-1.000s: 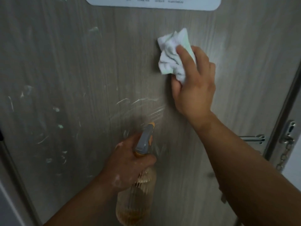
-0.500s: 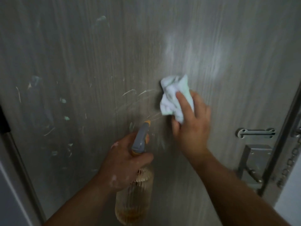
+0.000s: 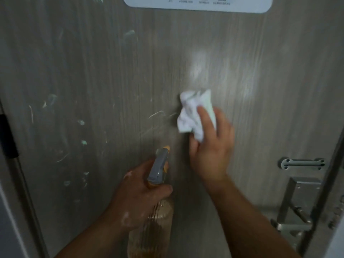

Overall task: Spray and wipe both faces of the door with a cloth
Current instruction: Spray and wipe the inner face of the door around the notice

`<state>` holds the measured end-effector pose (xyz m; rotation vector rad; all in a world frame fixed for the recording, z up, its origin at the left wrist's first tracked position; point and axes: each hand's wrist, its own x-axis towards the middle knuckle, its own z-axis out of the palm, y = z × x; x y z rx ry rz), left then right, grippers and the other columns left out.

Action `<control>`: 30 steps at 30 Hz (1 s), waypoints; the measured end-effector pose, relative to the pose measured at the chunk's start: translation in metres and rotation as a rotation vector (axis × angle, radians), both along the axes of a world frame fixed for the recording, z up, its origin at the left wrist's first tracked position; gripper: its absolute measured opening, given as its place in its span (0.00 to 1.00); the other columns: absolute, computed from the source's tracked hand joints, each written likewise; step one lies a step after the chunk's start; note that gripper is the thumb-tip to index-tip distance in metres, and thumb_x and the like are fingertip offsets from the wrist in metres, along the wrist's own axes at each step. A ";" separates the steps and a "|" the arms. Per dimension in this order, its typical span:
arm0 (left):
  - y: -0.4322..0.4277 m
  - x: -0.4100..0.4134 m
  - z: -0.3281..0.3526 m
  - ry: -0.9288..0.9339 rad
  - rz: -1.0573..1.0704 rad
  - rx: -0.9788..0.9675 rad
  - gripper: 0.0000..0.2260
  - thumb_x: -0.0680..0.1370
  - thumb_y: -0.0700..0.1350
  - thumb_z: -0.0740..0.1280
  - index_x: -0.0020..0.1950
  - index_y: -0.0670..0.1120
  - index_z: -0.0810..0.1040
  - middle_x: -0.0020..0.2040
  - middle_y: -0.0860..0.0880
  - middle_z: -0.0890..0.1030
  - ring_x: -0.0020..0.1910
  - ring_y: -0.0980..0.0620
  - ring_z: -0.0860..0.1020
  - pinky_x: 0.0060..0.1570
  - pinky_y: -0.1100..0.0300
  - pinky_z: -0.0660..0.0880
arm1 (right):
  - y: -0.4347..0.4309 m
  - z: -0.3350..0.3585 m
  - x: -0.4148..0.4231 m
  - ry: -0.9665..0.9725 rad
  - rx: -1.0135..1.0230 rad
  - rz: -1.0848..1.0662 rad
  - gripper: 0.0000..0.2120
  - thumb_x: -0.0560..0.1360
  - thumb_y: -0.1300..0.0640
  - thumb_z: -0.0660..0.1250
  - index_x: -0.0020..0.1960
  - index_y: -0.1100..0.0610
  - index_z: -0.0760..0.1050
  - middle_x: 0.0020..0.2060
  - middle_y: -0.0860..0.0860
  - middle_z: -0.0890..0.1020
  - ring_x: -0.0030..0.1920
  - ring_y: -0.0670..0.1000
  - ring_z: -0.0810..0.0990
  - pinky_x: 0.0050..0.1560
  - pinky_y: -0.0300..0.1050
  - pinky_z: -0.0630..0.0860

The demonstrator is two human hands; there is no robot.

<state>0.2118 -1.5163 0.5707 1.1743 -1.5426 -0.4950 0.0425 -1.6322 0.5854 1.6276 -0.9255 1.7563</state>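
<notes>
A grey wood-grain door (image 3: 93, 71) fills the view, with pale scratches and paint flecks on its left half. My right hand (image 3: 210, 151) presses a crumpled white cloth (image 3: 193, 112) flat against the door near its middle. Just below and to the left, my left hand (image 3: 137, 198) grips a ribbed amber spray bottle (image 3: 152, 229) with a grey and orange trigger head (image 3: 161, 164), its nozzle pointing up at the door. A damp sheen shows on the door above the cloth.
A white sign (image 3: 197, 4) is fixed at the door's top. A metal lever handle and lock plate (image 3: 297, 205) sit at the lower right, with a small metal bar (image 3: 301, 163) above. The door frame (image 3: 13, 164) runs down the left.
My right hand swept the cloth down the door from near the sign to mid-height. The view has tilted back up, showing the sign again. My left hand kept the bottle in place.
</notes>
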 end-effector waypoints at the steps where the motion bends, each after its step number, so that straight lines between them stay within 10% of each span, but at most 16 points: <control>1: -0.001 0.001 0.004 -0.003 -0.015 0.005 0.15 0.62 0.48 0.74 0.48 0.50 0.82 0.28 0.59 0.74 0.28 0.59 0.70 0.35 0.61 0.71 | -0.001 0.024 -0.002 0.004 -0.024 -0.008 0.24 0.77 0.60 0.70 0.73 0.54 0.76 0.68 0.61 0.76 0.58 0.63 0.77 0.57 0.55 0.74; 19: -0.009 0.005 0.020 0.054 -0.100 0.077 0.15 0.63 0.45 0.73 0.49 0.48 0.81 0.31 0.55 0.75 0.30 0.55 0.72 0.33 0.57 0.72 | -0.005 0.112 -0.018 0.076 -0.059 -0.069 0.22 0.81 0.54 0.69 0.74 0.51 0.74 0.69 0.55 0.76 0.59 0.56 0.76 0.58 0.48 0.74; 30: 0.003 0.035 -0.009 0.074 0.030 0.059 0.15 0.65 0.44 0.78 0.47 0.60 0.83 0.40 0.48 0.84 0.31 0.60 0.77 0.32 0.64 0.75 | -0.002 -0.107 -0.001 0.414 0.083 -0.054 0.26 0.80 0.46 0.69 0.77 0.45 0.69 0.71 0.56 0.73 0.53 0.63 0.80 0.50 0.52 0.71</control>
